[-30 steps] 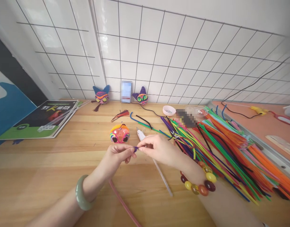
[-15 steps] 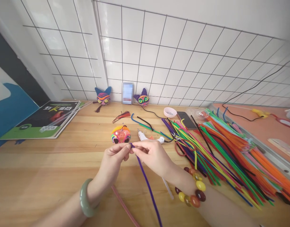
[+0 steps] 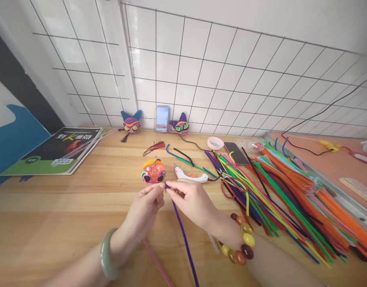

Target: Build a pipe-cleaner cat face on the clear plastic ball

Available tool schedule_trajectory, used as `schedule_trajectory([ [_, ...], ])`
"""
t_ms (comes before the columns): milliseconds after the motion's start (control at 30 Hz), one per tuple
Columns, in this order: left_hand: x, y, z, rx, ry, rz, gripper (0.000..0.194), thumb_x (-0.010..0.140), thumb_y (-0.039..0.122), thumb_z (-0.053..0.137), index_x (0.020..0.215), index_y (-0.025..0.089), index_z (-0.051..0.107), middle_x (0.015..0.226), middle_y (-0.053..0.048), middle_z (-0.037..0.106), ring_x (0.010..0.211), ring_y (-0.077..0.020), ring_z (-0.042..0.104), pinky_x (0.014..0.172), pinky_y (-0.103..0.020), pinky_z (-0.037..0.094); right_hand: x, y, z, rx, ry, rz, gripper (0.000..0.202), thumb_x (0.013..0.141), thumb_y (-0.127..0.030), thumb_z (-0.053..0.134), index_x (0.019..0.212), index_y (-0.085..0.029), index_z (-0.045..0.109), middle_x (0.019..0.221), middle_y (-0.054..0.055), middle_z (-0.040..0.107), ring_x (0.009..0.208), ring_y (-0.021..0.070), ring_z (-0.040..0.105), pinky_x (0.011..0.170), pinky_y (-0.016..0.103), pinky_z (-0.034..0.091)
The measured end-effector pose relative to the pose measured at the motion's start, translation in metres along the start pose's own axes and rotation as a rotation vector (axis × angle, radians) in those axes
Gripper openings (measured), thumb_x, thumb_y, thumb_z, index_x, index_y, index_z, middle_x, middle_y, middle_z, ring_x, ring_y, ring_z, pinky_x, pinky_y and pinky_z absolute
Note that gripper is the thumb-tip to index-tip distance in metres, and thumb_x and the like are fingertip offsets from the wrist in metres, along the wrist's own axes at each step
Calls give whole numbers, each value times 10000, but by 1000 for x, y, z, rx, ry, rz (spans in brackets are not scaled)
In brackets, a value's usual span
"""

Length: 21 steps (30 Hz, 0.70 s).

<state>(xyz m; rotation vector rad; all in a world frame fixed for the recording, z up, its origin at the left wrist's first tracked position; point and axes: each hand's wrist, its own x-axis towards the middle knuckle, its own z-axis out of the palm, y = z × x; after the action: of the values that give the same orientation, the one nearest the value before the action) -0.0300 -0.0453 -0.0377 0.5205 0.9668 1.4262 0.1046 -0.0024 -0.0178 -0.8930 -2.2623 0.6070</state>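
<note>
My left hand (image 3: 149, 201) and my right hand (image 3: 192, 201) meet at the middle of the wooden table, fingertips pinched on the upper end of a purple pipe cleaner (image 3: 185, 237). Its long tail hangs down toward the bottom edge. Just beyond my fingers lies a round colourful mask-like piece (image 3: 153, 170) with a yellow and orange top. Beside it, to the right, is a white glue gun (image 3: 191, 175). Pink pipe cleaners (image 3: 156, 261) lie below my left hand.
Many coloured pipe cleaners (image 3: 291, 199) spread over the right side. Behind are a pink bowl (image 3: 215, 143), a dark phone (image 3: 235, 154), a propped-up screen (image 3: 162, 118) and two eared figures (image 3: 131, 122). A magazine (image 3: 54, 151) lies at left.
My right hand and wrist have shifted slightly left and down. The purple pipe cleaner's hanging tail has swung a little to the left.
</note>
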Motion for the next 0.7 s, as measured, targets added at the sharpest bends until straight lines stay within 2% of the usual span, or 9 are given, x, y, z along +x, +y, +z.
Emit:
schedule_trajectory([
  [133,-1,-1,0,-24,5,-34,279,720,251,670,521,150,503,516,53,369,510,-76,287,473,-188,278,-1,0,3,-1,39,19,153,828,-168,549,950,-186,639,769,24,670,674,134,601,632,239,454],
  [233,-1,1,0,-17,-19,-96,209,731,264,666,593,146,562,554,40,436,519,-72,345,474,-183,289,2,2,-3,-51,23,8,127,819,-155,545,904,-176,637,742,22,667,662,132,596,612,231,436],
  [433,0,11,-3,47,-201,-216,266,810,335,563,632,142,605,619,3,520,506,-73,402,481,-195,316,9,6,-32,-108,-181,-59,102,817,-188,573,879,-175,654,652,-11,620,585,103,542,576,210,398],
  [567,2,14,-6,195,-269,-221,246,757,294,634,578,126,630,567,-5,535,490,-68,402,473,-194,296,9,8,-45,-69,-313,-68,99,816,-192,576,868,-184,661,641,-23,608,560,87,524,548,197,378],
  [700,3,15,-9,318,-326,-269,169,684,282,711,621,127,691,593,-36,612,484,-70,402,471,-201,290,8,6,-52,-43,-412,-77,150,780,-134,585,874,-202,679,670,-26,628,580,91,534,531,195,362],
])
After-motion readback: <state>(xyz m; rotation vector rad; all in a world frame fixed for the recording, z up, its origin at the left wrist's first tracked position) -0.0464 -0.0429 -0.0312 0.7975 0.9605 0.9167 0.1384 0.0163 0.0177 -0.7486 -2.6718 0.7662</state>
